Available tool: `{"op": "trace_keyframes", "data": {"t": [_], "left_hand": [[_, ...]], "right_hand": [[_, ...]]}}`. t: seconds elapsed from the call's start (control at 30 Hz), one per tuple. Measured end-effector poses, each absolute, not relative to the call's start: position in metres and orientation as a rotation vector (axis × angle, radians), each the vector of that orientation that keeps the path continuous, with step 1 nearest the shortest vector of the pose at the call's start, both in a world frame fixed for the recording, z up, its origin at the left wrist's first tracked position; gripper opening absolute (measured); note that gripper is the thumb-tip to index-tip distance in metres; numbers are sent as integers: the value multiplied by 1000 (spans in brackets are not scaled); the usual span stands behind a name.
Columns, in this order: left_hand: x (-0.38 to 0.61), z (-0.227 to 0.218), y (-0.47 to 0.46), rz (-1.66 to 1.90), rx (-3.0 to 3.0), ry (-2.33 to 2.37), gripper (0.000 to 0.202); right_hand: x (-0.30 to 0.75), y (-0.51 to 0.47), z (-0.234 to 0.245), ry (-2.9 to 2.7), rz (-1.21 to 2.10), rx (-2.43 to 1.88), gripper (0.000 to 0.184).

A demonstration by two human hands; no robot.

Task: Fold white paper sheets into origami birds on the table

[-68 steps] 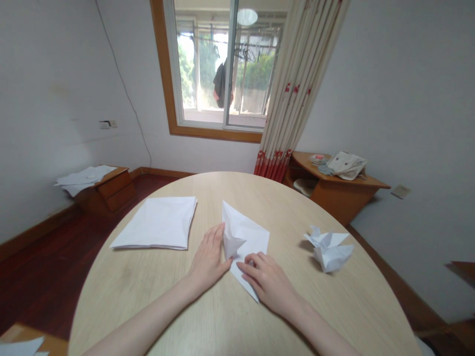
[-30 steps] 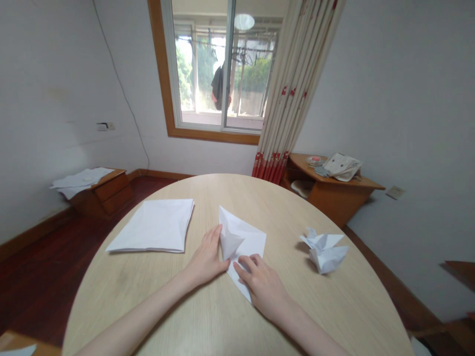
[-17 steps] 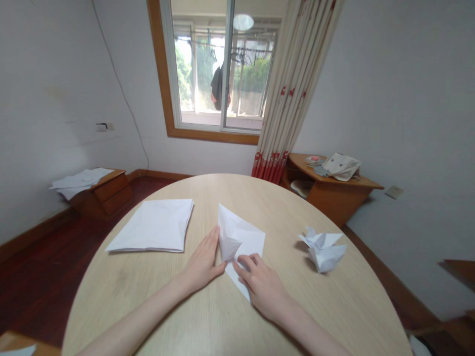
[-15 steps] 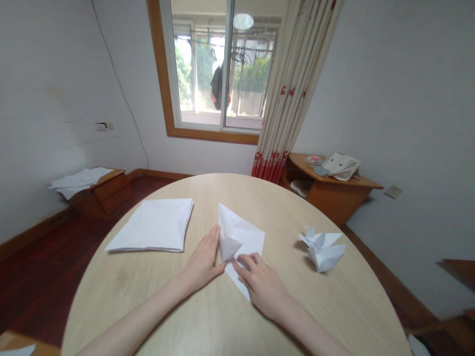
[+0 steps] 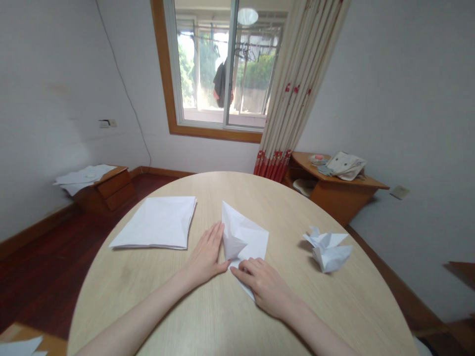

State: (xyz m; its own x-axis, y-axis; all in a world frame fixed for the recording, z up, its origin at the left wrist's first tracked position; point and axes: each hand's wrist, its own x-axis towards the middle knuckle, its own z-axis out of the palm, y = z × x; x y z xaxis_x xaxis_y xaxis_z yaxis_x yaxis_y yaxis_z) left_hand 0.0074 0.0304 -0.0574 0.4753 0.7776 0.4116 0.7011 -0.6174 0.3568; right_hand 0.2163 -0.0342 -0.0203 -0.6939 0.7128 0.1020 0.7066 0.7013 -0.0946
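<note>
A partly folded white paper (image 5: 247, 235) lies at the middle of the round wooden table (image 5: 230, 316). My left hand (image 5: 205, 255) lies flat with fingers stretched out, its edge against the paper's raised left flap. My right hand (image 5: 262, 286) rests on the paper's near corner, fingers curled down and pressing along a fold. A stack of white sheets (image 5: 158, 222) lies to the left. A finished folded paper figure (image 5: 328, 248) stands at the right.
A low wooden cabinet (image 5: 102, 188) with papers on it stands at the left wall. A corner desk (image 5: 334, 185) with a bag and small items stands at the right, beside a curtain (image 5: 297, 89) and a window (image 5: 222, 64).
My right hand has slid a little toward me along the paper's near edge. My left hand stays pressed beside the flap. The view has shifted slightly.
</note>
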Motion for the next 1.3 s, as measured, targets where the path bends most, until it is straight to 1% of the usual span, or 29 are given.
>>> {"op": "trace_keyframes", "data": {"t": [0.17,0.37,0.63,0.83,1.03,1.3], "left_hand": [[8,-56,29,835,2558,1303,93],[9,-54,28,824,2560,1292,91],[9,-53,28,786,2555,1314,91],[9,-54,28,827,2541,1291,92],[8,-54,28,816,2526,1304,92],[10,-55,28,803,2538,1291,93]], "right_hand": [[214,-33,-23,-2814,41,-1187,54],[211,-38,-13,-2860,27,-1239,55],[218,-47,-4,-2891,27,-1298,47],[222,-56,1,-2916,-41,-1339,40],[221,-66,8,-3004,28,-1479,49],[228,-72,6,-2972,121,-1530,55]]}}
